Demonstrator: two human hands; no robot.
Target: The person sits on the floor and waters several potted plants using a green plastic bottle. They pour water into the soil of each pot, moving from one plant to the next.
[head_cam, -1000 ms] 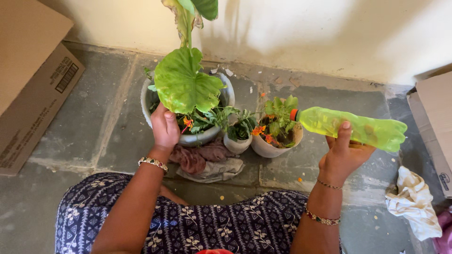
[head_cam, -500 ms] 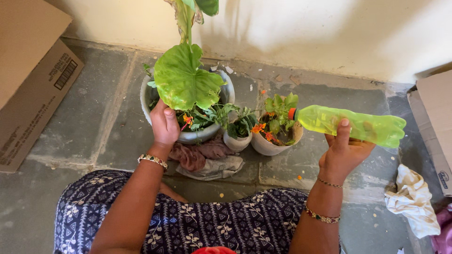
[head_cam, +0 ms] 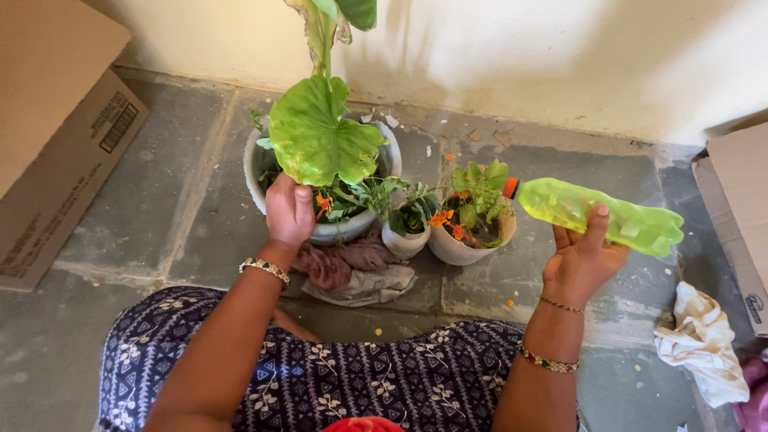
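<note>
I see my left hand (head_cam: pixel 290 210) gripping the rim of the large grey pot (head_cam: pixel 258 172), apparently under the broad leaf (head_cam: pixel 320 138). Right of the small flowering pot (head_cam: pixel 472 232), my right hand (head_cam: pixel 582 260) clasps the tilted yellow-green bottle (head_cam: pixel 600 216).

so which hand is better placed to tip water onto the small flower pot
Right. The right hand holds the green bottle, its orange cap beside the flower pot. The left hand is at the large pot.
</note>
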